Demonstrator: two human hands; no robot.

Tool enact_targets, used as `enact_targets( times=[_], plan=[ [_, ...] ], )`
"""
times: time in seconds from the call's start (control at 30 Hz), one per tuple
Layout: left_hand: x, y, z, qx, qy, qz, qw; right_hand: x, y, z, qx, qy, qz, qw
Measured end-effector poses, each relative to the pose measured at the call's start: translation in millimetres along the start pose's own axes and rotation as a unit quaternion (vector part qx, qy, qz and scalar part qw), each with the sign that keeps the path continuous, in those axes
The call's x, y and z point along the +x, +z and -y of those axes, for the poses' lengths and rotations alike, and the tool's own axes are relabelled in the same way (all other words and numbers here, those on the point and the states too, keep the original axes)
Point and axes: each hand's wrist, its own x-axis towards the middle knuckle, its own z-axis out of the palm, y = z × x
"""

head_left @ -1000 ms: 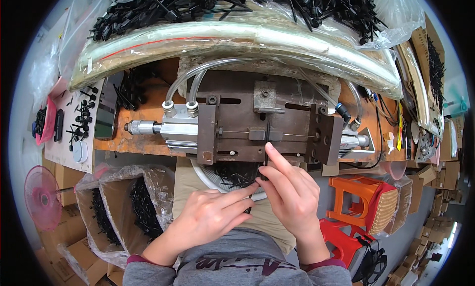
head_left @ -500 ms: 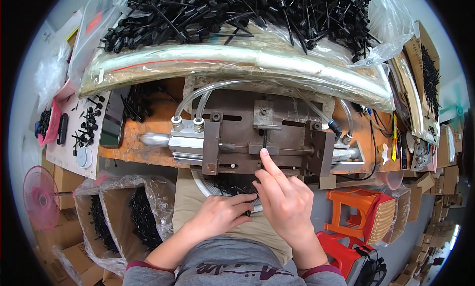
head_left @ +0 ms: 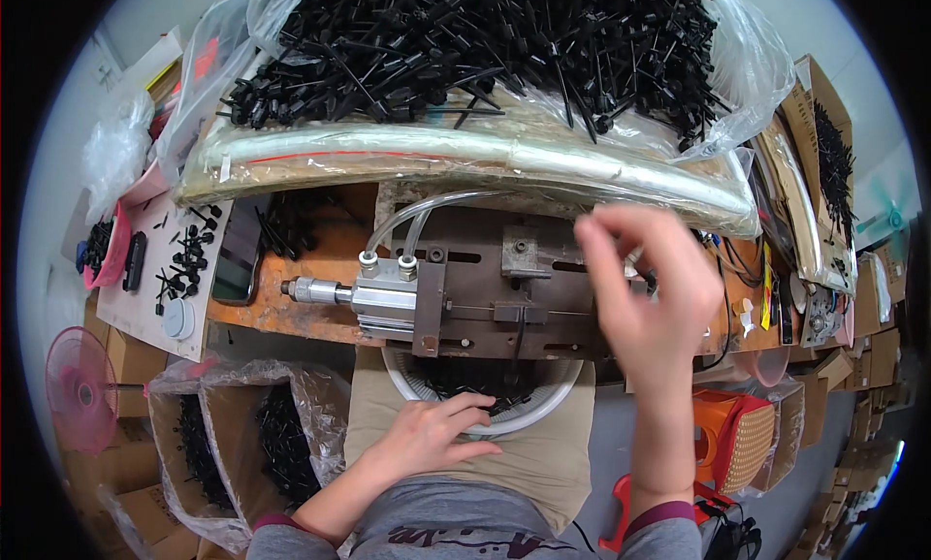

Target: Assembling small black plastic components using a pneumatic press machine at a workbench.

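Observation:
My left hand [head_left: 432,434] lies with fingers spread over the near rim of a white basin [head_left: 564,397] on my lap. Black stemmed plastic parts [head_left: 475,381] fill the basin. My right hand [head_left: 659,293] is raised over the right side of a dark metal fixture [head_left: 475,240], hiding part of it. Its fingers are curled and blurred, and nothing shows clearly in them. At the fixture's middle, a thin black stem [head_left: 521,332] hangs down from a small block [head_left: 509,313] toward the basin. A silver air cylinder [head_left: 386,303] is mounted on the left.
Behind the fixture, a plastic-lined tray [head_left: 485,158] holds a large heap of black parts [head_left: 465,51]. On the left are a phone [head_left: 238,259], a pink basket [head_left: 118,250] and lined boxes [head_left: 233,434]. An orange stool [head_left: 713,434] stands at right. Clear tubes [head_left: 417,221] arch over the fixture.
My right hand has lifted off the fixture's middle and moved right and away from me. My left fingers have spread. The left cylinder's outer rod looks different, and the view has shifted, showing more basin.

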Motion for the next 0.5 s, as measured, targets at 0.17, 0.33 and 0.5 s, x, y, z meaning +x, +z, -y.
enact_targets(
  times=[0.17,0.33,0.5],
  plan=[
    [-4,7,1,-0.001,0.009,0.0,1.0,63,29,-42,-0.118,-0.038,-0.021,0.992],
    [-10,12,6,0.003,0.007,0.006,1.0,98,55,-62,-0.224,0.01,0.051,0.973],
    [-10,12,6,0.008,-0.012,0.025,1.0,111,64,-76,-0.221,0.061,0.106,0.968]
  ],
)
